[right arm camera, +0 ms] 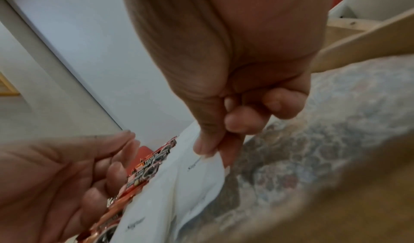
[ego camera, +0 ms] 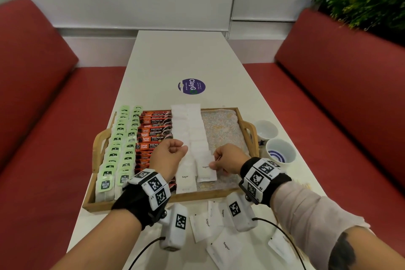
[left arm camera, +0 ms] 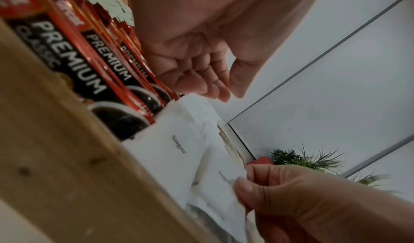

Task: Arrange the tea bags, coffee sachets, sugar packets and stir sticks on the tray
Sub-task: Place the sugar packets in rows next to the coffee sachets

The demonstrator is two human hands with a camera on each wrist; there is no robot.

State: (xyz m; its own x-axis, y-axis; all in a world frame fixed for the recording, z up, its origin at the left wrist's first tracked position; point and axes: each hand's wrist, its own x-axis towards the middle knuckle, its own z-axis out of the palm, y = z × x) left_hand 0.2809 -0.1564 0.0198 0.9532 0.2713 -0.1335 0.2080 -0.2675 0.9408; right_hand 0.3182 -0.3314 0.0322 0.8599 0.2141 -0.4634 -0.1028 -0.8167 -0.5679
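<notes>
A wooden tray (ego camera: 105, 205) holds two columns of green tea bags (ego camera: 118, 151), a column of red coffee sachets (ego camera: 153, 131) and two columns of white sugar packets (ego camera: 188, 125). My right hand (ego camera: 221, 162) pinches one sugar packet (ego camera: 206, 173) by its right edge, low over the near end of the right sugar column. The right wrist view shows thumb and forefinger (right arm camera: 208, 140) on that packet (right arm camera: 201, 176). My left hand (ego camera: 173, 151) hovers above the coffee and sugar, fingers loosely curled and empty (left arm camera: 201, 73).
Several loose sugar packets (ego camera: 225, 247) lie on the white table in front of the tray. Two cups (ego camera: 280, 152) stand right of the tray. The tray's patterned lining (ego camera: 223, 133) is bare at the right. Red benches flank the table.
</notes>
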